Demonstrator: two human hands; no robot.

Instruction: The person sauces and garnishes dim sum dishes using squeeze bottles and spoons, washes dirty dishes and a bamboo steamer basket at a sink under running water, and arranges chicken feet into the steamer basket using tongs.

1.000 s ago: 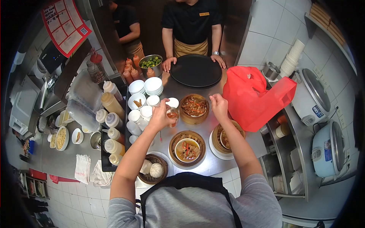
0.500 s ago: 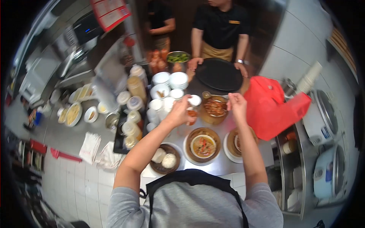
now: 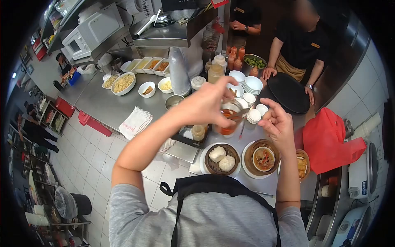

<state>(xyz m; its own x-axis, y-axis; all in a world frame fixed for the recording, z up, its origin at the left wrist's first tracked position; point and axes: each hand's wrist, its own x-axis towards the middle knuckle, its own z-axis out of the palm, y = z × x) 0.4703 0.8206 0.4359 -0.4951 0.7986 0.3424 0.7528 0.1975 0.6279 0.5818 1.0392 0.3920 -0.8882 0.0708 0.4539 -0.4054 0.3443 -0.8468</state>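
Note:
My left hand [image 3: 207,103] is wrapped round a glass jar [image 3: 228,120] of orange-red liquid, held above the metal counter. My right hand [image 3: 280,125] is just right of the jar, raised, its fingers curled and thumb drawn in; what they hold, if anything, is unclear. Small white cups [image 3: 253,116] stand between and beyond the hands. Below the jar, two white buns [image 3: 226,163] sit in a round steamer basket [image 3: 212,168]. A bowl of soup with red pieces [image 3: 263,159] rests in a bamboo steamer [image 3: 249,154] below my right hand.
A black round tray [image 3: 288,94] lies across the counter, with a co-worker's hand [image 3: 269,73] beside it. A red bag [image 3: 329,140] is at the right. Sauce bottles [image 3: 216,73], white bowls [image 3: 253,84] and folded cloths [image 3: 135,121] line the left and back.
The view has swung left. My left hand has lifted the jar closer to the camera. My right hand has moved away from the pot of red food, which is now hidden.

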